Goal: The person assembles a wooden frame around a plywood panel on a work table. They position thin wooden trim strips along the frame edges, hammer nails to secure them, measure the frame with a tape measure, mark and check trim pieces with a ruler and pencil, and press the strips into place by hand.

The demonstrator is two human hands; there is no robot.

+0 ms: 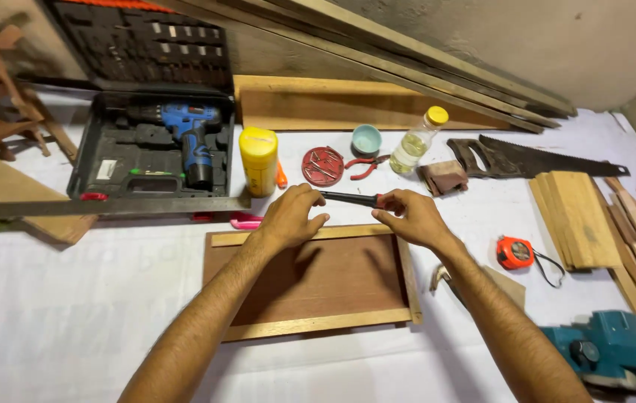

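Both hands are up at the far edge of the wooden frame panel (310,280), sharing one dark, slim tool (349,198). Its long axis runs left-right, roughly parallel w/ the panel's far rail, just above it. Left hand (290,216) is curled over the tool's left end, fingers pinched; right hand (409,216) grips the other end, which shows a bit of red. Can't tell which end is the tip.

Beyond the panel: 1 yellow bottle (258,160), 1 round red tin (323,166), 1 pair of red pliers (366,164), 1 small teal cup (366,139), 1 clear bottle w/ yellow cap (416,141) and 1 handsaw (534,159). Left of those, an open case w/ 1 blue drill (189,134); a long metal ruler (101,207) lies across its front edge. Right of the panel: 1 orange tape measure (515,252), a stack of wood strips (583,220), and a teal power tool (616,351) near the corner. Nothing lies between hands & panel.
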